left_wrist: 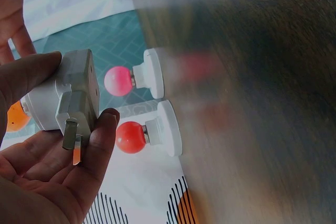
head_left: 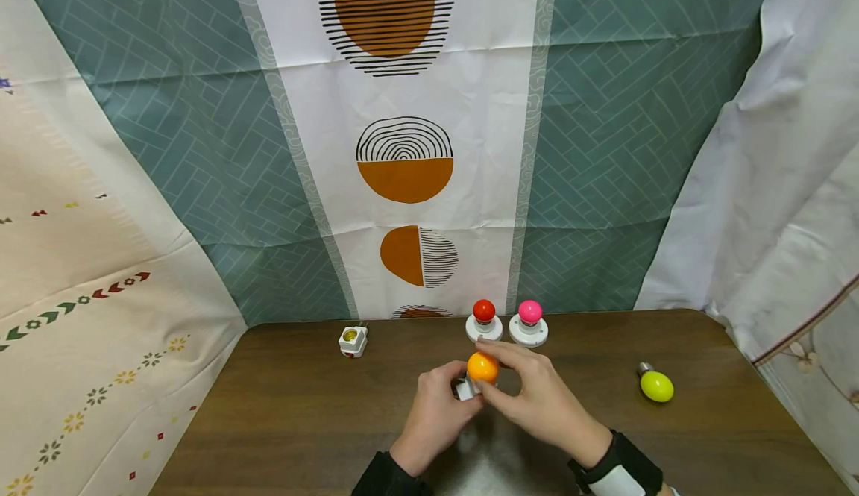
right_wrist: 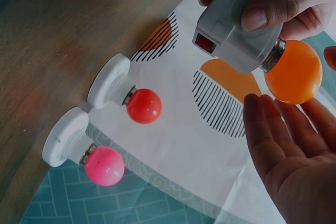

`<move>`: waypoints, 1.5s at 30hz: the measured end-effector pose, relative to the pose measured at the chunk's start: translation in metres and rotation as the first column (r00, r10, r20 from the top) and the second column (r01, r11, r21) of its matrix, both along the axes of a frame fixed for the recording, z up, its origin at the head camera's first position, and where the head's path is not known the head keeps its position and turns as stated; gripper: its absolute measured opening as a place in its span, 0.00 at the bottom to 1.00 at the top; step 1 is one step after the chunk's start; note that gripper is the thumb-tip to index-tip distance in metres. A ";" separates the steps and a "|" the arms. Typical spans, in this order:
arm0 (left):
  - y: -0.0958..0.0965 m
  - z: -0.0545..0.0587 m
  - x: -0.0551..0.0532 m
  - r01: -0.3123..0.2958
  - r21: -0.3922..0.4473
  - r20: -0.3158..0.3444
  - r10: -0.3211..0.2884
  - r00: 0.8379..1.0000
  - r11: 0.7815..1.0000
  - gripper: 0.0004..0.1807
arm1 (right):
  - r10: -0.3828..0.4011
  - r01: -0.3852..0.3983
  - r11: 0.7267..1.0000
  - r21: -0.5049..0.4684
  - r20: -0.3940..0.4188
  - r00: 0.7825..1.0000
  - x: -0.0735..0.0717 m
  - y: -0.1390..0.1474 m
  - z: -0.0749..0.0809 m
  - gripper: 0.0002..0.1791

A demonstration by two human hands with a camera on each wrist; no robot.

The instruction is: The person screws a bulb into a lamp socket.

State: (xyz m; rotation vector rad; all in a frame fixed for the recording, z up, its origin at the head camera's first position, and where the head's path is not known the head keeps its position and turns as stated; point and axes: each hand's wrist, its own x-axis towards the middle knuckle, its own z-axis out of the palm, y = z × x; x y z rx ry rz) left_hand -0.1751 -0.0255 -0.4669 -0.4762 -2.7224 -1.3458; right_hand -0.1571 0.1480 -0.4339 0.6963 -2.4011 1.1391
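Orange bulb [head_left: 483,368] sits in a plug socket [right_wrist: 226,24] above the surface [head_left: 282,406]; the left hand [head_left: 439,408] grips the socket, the right hand [head_left: 543,397] has outstretched fingers beside the bulb. Screwing it home seems the step, calling next for a gentle twist. From it, twelve o'clock: red bulb [head_left: 484,310] in a round holder [head_left: 478,330]; one: pink bulb [head_left: 530,311] in a second holder [head_left: 528,338]; nine: bulbless socket [head_left: 353,342]; three: loose lime bulb [head_left: 657,386].

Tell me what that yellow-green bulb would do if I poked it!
The yellow-green light bulb lies sideways on the wooden table, so it would probably roll. Its narrower metal base may make it curve. It looks smooth, so it might feel slippery.
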 end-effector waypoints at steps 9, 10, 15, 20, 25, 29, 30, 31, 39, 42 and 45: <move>0.000 0.004 0.000 -0.011 -0.010 0.020 0.011 1.000 1.000 0.18 | 0.014 -0.014 1.000 0.006 -0.013 1.000 -0.001 -0.001 0.001 0.28; -0.001 0.004 0.000 -0.012 -0.010 0.015 0.012 1.000 1.000 0.17 | 0.007 -0.007 1.000 0.002 -0.011 1.000 -0.001 -0.001 0.002 0.27; -0.002 0.004 0.001 -0.007 -0.012 -0.006 0.007 1.000 1.000 0.17 | -0.039 0.039 0.999 -0.017 0.003 0.999 -0.001 -0.002 0.002 0.25; -0.002 0.004 0.000 -0.001 -0.007 -0.021 0.001 1.000 1.000 0.16 | -0.043 0.043 0.999 -0.026 0.015 0.999 -0.001 0.000 0.003 0.27; 0.000 0.006 -0.003 0.001 -0.017 -0.014 -0.001 1.000 1.000 0.16 | 0.002 -0.002 1.000 0.000 0.036 0.999 -0.001 0.002 0.004 0.30; 0.001 0.006 -0.002 0.002 -0.011 0.005 -0.002 1.000 1.000 0.16 | 0.025 -0.025 1.000 0.009 0.026 0.999 -0.001 0.002 0.002 0.29; 0.001 0.005 -0.001 0.003 -0.008 0.005 -0.003 1.000 1.000 0.16 | 0.023 -0.023 1.000 0.007 0.015 1.000 -0.001 0.001 0.002 0.29; 0.001 0.005 -0.001 0.003 -0.003 0.002 -0.003 1.000 1.000 0.16 | 0.018 -0.018 1.000 0.005 0.012 1.000 -0.001 0.001 0.002 0.29; -0.001 0.004 0.000 0.010 0.011 -0.005 -0.010 1.000 1.000 0.16 | -0.061 0.061 0.998 -0.017 0.007 0.998 0.000 -0.001 0.003 0.26; -0.001 0.004 0.001 0.009 0.010 -0.010 -0.009 1.000 1.000 0.17 | -0.075 0.075 0.997 -0.015 0.020 0.997 0.001 -0.002 0.003 0.25; -0.002 0.004 0.001 0.007 0.011 -0.005 -0.007 1.000 1.000 0.17 | -0.078 0.079 0.997 -0.013 0.032 0.996 0.001 -0.001 0.004 0.26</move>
